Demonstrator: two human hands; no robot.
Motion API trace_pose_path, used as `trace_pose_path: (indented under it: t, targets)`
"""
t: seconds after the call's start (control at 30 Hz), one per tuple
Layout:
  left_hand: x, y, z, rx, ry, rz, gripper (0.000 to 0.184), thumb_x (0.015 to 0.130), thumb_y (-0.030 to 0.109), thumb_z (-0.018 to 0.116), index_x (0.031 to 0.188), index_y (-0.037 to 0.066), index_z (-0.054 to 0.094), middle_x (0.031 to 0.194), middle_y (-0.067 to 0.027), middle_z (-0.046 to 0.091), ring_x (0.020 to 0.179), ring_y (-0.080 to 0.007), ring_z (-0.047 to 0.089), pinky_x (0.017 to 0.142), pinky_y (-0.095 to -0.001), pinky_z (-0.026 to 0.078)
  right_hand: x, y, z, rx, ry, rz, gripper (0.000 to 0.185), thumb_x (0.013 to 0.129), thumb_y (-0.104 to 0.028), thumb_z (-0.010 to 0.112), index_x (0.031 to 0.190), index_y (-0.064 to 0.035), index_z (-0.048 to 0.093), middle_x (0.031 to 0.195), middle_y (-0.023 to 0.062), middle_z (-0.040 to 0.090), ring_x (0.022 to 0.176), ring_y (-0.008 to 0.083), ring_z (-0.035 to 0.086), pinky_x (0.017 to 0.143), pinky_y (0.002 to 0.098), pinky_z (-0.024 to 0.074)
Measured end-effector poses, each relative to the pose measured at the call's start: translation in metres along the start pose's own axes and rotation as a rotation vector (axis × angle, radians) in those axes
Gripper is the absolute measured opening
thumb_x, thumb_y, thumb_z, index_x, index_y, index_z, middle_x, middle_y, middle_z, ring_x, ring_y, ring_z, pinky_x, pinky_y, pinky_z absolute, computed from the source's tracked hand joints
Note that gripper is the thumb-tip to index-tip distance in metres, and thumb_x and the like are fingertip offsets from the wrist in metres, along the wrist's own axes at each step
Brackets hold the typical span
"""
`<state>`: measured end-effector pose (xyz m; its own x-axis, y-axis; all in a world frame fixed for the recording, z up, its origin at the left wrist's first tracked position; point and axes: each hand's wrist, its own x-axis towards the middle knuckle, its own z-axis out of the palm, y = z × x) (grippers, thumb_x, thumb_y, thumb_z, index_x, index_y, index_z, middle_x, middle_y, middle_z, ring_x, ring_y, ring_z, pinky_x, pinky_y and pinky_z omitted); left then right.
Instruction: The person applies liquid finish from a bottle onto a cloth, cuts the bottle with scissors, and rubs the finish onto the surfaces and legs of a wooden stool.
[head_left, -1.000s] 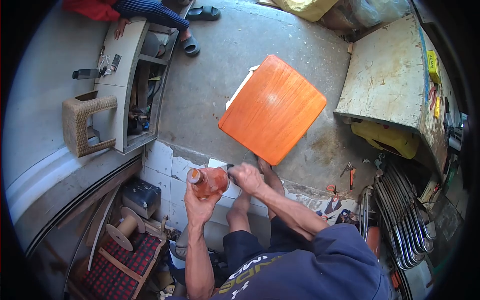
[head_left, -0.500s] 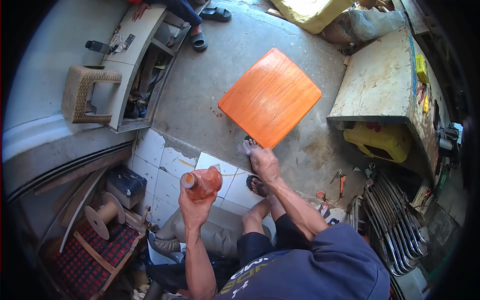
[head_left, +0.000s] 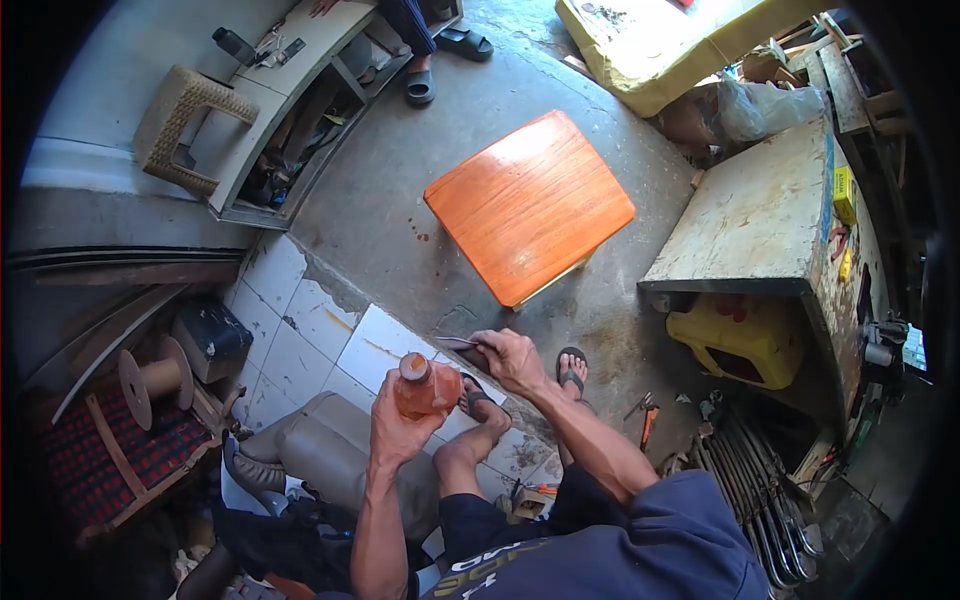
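On the gray floor [head_left: 375,185], the small orange table [head_left: 530,210] stands just past the person's two hands, with its shiny top facing up. The left hand [head_left: 392,432] is closed around a see-through bottle [head_left: 430,392] with orange-red stuff in it, and the neck points up. The right hand [head_left: 515,362] is closed on a thin dark thing [head_left: 455,343]; it may be a bit of cloth or paper, but I cannot tell. A moment ago the right hand was right by the corner of the table. Now it is lower in the view, nearer the bottle, and it does not touch the table. So both hands are full, and nothing is rubbing the top. The person's feet have moved too: one is on the white tiles [head_left: 385,345] and one is on the gray floor. The view has turned, so the table looks turned as well, and a bit of its pale leg [head_left: 560,285] shows under the edge. Some dark spots [head_left: 420,237] lie on the floor beside it. Another person's foot [head_left: 420,80] in a dark slipper is farther back, well apart from the hands.
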<state>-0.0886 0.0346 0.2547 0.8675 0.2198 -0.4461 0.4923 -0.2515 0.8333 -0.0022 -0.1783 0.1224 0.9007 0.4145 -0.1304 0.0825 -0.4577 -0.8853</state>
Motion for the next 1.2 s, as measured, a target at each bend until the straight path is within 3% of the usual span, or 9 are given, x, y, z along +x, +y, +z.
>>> trace_pose_path:
  t: [0.07, 0.13, 0.2, 0.27, 0.37, 0.5, 0.73, 0.93, 1.2]
  targets:
    - [0.012, -0.005, 0.024, 0.013, -0.001, 0.137, 0.06, 0.069, 0.009, 0.09, 0.12, 0.005, 0.058, 0.118, -0.0139, 0.067, 0.112, -0.0302, 0.069, 0.097, -0.0408, 0.054, -0.009, 0.007, -0.017, 0.355, 0.116, 0.371, 0.018, 0.098, -0.012, 0.067, 0.113, -0.008, 0.075, 0.089, 0.0163, 0.075, 0.081, 0.0257, 0.073, 0.08, 0.0377, 0.0573]
    - [0.025, -0.021, 0.057, -0.062, 0.009, 0.16, 0.063, 0.07, 0.006, 0.088, 0.124, 0.003, 0.055, 0.118, -0.0128, 0.064, 0.111, -0.0273, 0.068, 0.098, -0.0398, 0.054, -0.012, 0.067, -0.053, 0.697, 0.197, 0.44, 0.023, 0.099, -0.013, 0.068, 0.12, -0.0025, 0.071, 0.095, 0.0058, 0.074, 0.084, 0.014, 0.071, 0.078, 0.0313, 0.0591]
    - [0.04, -0.046, 0.089, -0.339, -0.162, 0.068, 0.068, 0.072, 0.006, 0.087, 0.129, 0.003, 0.05, 0.117, -0.0123, 0.064, 0.112, -0.0234, 0.067, 0.098, -0.0381, 0.054, -0.02, 0.119, -0.099, 1.013, 0.196, 0.491, 0.036, 0.098, -0.011, 0.069, 0.132, -0.0006, 0.062, 0.108, 0.0077, 0.072, 0.092, 0.0138, 0.07, 0.083, 0.0289, 0.057]
    - [0.061, -0.075, 0.127, -0.139, -0.251, 0.219, 0.066, 0.074, 0.007, 0.084, 0.127, 0.003, 0.047, 0.116, -0.0148, 0.067, 0.111, -0.0256, 0.07, 0.096, -0.0394, 0.055, -0.023, 0.136, -0.142, 1.112, 0.19, 0.486, 0.047, 0.099, -0.011, 0.068, 0.142, -0.0006, 0.053, 0.121, 0.0111, 0.069, 0.106, 0.015, 0.067, 0.094, 0.0295, 0.0543]
    - [0.096, -0.101, 0.175, 0.161, -0.457, 0.292, 0.062, 0.073, 0.012, 0.077, 0.125, 0.0, 0.045, 0.103, -0.0233, 0.069, 0.101, -0.0424, 0.072, 0.089, -0.0444, 0.055, -0.026, 0.165, -0.165, 0.87, 0.126, 0.324, 0.057, 0.096, -0.012, 0.074, 0.146, -0.0017, 0.049, 0.134, 0.0112, 0.063, 0.121, 0.0169, 0.061, 0.104, 0.0333, 0.0506]
    - [0.134, -0.131, 0.226, 0.38, -0.502, 0.19, 0.059, 0.075, 0.015, 0.071, 0.123, -0.001, 0.042, 0.103, -0.0308, 0.067, 0.1, -0.0527, 0.068, 0.088, -0.0518, 0.054, -0.034, 0.241, -0.157, 0.696, 0.114, 0.17, 0.07, 0.096, -0.012, 0.076, 0.154, 0.0021, 0.04, 0.136, 0.0144, 0.063, 0.124, 0.0203, 0.061, 0.107, 0.0354, 0.0497]
    - [0.153, -0.13, 0.258, 0.709, -0.394, 0.189, 0.062, 0.076, 0.013, 0.069, 0.126, -0.009, 0.04, 0.107, -0.0376, 0.067, 0.1, -0.0535, 0.068, 0.092, -0.0549, 0.053, -0.028, 0.302, -0.115, 0.905, 0.197, 0.093, 0.046, 0.1, -0.012, 0.072, 0.14, 0.0065, 0.059, 0.125, 0.0137, 0.071, 0.11, 0.0174, 0.07, 0.095, 0.0311, 0.0576]
    - [0.152, -0.098, 0.273, 1.052, -0.446, 0.134, 0.053, 0.075, 0.011, 0.067, 0.118, -0.004, 0.041, 0.105, -0.0368, 0.066, 0.098, -0.0539, 0.067, 0.091, -0.0554, 0.053, -0.033, 0.316, -0.08, 0.894, 0.059, 0.138, 0.039, 0.103, -0.016, 0.067, 0.136, 0.0048, 0.066, 0.105, 0.0072, 0.075, 0.09, 0.0115, 0.069, 0.083, 0.0279, 0.0562]
    - [0.157, -0.087, 0.28, 1.254, -0.508, 0.159, 0.052, 0.075, 0.008, 0.069, 0.118, -0.003, 0.043, 0.102, -0.0343, 0.068, 0.095, -0.0543, 0.068, 0.088, -0.0571, 0.054, -0.034, 0.337, -0.058, 0.921, 0.011, 0.188, 0.037, 0.104, -0.019, 0.064, 0.133, 0.004, 0.069, 0.105, 0.0053, 0.076, 0.093, 0.0094, 0.067, 0.087, 0.0279, 0.0542]
